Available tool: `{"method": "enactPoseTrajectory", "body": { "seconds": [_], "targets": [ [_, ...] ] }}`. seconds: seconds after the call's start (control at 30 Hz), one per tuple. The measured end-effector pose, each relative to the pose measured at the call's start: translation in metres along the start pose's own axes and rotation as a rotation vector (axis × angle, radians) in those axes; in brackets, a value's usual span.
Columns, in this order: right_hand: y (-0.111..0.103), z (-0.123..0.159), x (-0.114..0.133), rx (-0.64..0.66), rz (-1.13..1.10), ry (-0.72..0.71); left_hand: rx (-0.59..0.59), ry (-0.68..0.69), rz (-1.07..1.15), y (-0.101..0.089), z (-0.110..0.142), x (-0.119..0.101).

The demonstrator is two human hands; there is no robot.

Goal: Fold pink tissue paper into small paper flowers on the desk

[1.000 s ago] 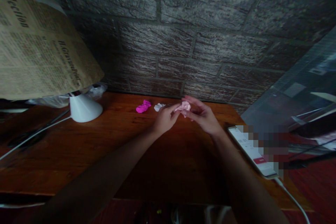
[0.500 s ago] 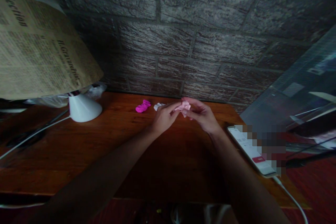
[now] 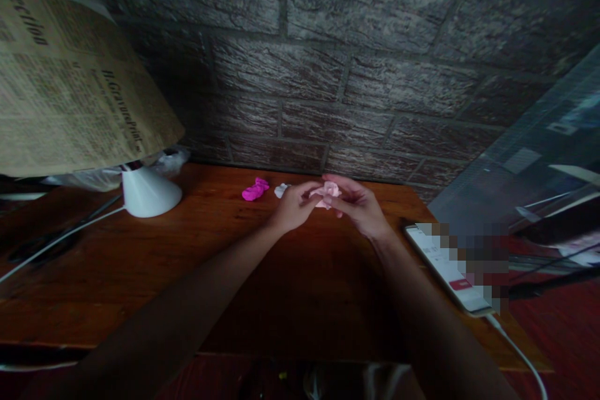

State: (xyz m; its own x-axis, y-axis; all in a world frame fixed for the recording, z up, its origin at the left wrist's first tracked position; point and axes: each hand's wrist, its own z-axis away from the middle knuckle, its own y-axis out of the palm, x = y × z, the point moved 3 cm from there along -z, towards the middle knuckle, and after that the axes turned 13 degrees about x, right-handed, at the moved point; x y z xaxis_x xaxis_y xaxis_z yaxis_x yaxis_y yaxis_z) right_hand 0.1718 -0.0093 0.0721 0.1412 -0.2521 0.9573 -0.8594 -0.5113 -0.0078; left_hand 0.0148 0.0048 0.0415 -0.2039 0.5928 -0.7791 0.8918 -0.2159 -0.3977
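A pale pink crumpled piece of soft material (image 3: 325, 194), perhaps cloth, is held between both hands over the far part of the wooden table (image 3: 225, 237). My left hand (image 3: 297, 205) grips its left side, thumb and fingers closed. On the other side my right hand (image 3: 359, 201) pinches it, with the thumb in front and fingers curled behind. To the left lies a bright magenta crumpled piece (image 3: 255, 189), like a bunched-up sock. Beside it, a small white crumpled piece (image 3: 282, 190) is partly hidden by my left hand.
A lamp with a newspaper-print shade (image 3: 84, 81) and white base (image 3: 150, 190) stands at left, its cord crossing the table. At right lies a phone (image 3: 445, 269) with a white cable (image 3: 518, 347). A brick-patterned wall (image 3: 319, 75) rises behind.
My left fingers have drawn in slightly around the pale pink piece, which looks more spread between the hands. More of the white piece shows. The table items have stayed put.
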Motion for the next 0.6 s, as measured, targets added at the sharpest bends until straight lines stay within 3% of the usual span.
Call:
{"method": "enactPoseTrajectory", "body": {
  "seconds": [0.17,0.37,0.6],
  "targets": [
    [-0.001,0.001,0.005,-0.019,-0.005,0.013,-0.032,-0.092,0.19,0.0,-0.001,0.005],
    [-0.009,0.003,0.004,0.049,-0.008,0.096,-0.122,-0.179,0.365,-0.002,-0.001,0.01],
    [-0.013,-0.001,-0.004,-0.02,0.113,0.092,-0.088,-0.205,0.379,0.003,-0.002,0.013]
  ]
}}
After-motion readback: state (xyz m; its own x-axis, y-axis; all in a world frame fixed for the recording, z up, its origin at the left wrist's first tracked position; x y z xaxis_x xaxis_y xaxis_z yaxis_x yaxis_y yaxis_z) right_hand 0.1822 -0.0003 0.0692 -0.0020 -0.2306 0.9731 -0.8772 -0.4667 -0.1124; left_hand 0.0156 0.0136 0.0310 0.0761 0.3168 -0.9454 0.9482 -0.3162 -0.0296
